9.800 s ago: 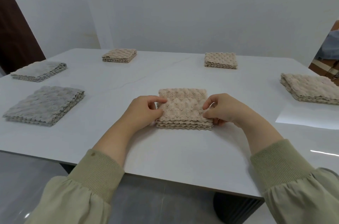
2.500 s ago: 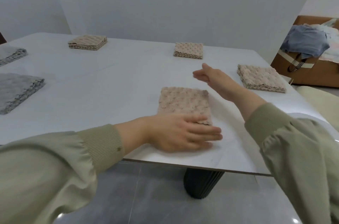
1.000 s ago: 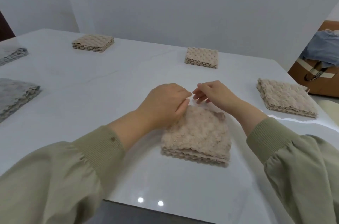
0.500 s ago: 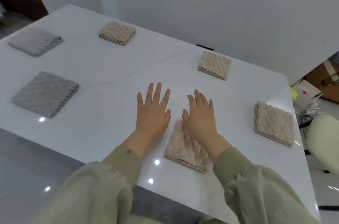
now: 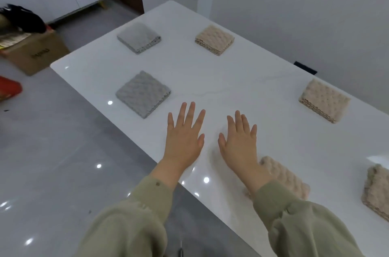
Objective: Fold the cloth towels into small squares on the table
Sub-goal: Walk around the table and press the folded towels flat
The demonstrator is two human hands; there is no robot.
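Six folded towels lie on the white bench (image 5: 242, 75). Two are grey: one (image 5: 139, 38) at the far end, one (image 5: 143, 93) nearer the edge. Four are beige: one (image 5: 214, 39) far off, one (image 5: 325, 100) toward the wall, one (image 5: 284, 176) under the right forearm, one (image 5: 376, 190) cut off at the right border. Two hands (image 5: 183, 139) (image 5: 240, 140) show, both flat with fingers spread. One cardboard box (image 5: 34, 50) sits on the floor.

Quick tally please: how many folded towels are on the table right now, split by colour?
Grey towels: 2
Beige towels: 4
Total: 6 on the table; the left hand and right hand are open and hold none.
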